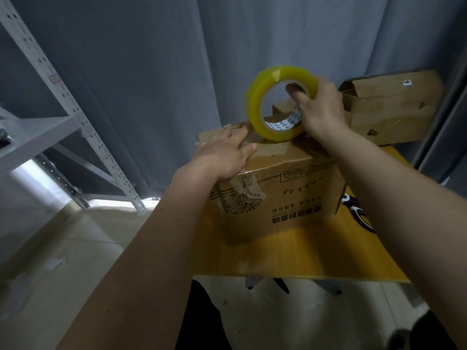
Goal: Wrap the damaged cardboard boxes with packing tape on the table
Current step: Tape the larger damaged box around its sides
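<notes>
Two boxes on yellow table [290,253]: near box [278,188] at centre, far box [389,107] behind it to the right, dented and creased. Left hand [223,154] lies flat, fingers straight, pressing the near box's top at its left edge. Right hand [319,109] grips tape roll [279,102], thumb through the core; roll stands on edge, touching the box top. Torn tape patch on near box's front face. Metal shelf [50,117] at left, grey curtain [151,72] behind.

Tape roll [280,103] on box [278,193] (second box [389,107] behind, right).
</notes>
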### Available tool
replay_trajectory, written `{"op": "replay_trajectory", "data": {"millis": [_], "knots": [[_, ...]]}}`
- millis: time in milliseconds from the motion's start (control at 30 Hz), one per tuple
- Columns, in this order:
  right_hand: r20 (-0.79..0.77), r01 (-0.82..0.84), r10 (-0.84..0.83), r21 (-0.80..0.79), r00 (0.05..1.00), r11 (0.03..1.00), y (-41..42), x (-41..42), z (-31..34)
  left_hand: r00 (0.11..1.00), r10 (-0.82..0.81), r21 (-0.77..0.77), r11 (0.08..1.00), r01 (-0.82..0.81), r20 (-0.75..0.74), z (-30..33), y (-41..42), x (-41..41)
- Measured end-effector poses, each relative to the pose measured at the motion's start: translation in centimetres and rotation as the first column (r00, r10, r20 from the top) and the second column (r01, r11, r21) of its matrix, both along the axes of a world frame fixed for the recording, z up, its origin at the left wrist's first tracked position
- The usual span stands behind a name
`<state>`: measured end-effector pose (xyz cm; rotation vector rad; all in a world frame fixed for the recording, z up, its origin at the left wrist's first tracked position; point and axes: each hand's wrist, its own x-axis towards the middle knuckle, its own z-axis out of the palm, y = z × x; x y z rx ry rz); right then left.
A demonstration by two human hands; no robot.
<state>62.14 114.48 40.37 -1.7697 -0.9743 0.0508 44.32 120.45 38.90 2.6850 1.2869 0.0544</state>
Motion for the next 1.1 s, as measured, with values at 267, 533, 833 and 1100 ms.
{"op": "replay_trajectory", "data": {"millis": [267, 533, 833, 1100], "knots": [[0.095, 0.057, -0.051, -0.06, 0.994, 0.997, -1.3, 2.3, 0.5, 1.0, 0.012, -0.041, 0.999, -0.013, -0.025, 0.2, 0.0, -0.1], [-0.199, -0.07, 0.035, -0.17, 0.979, 0.983, -1.5, 1.5, 0.5, 0.982, 0.048, -0.164, 0.983, -0.078, -0.181, 0.9, -1.0, 1.2], [-0.223, -0.128, 0.073, -0.246, 0.972, 0.961, -1.8, 0.9, 0.7, 0.993, -0.093, -0.038, 0.995, 0.091, -0.072, -0.5, -1.9, 2.4], [-0.194, -0.158, 0.129, -0.144, 0.973, 0.977, -1.2, 1.2, 1.3, 0.982, -0.133, -0.109, 0.987, 0.119, -0.135, 0.3, -2.0, 2.4]]}}
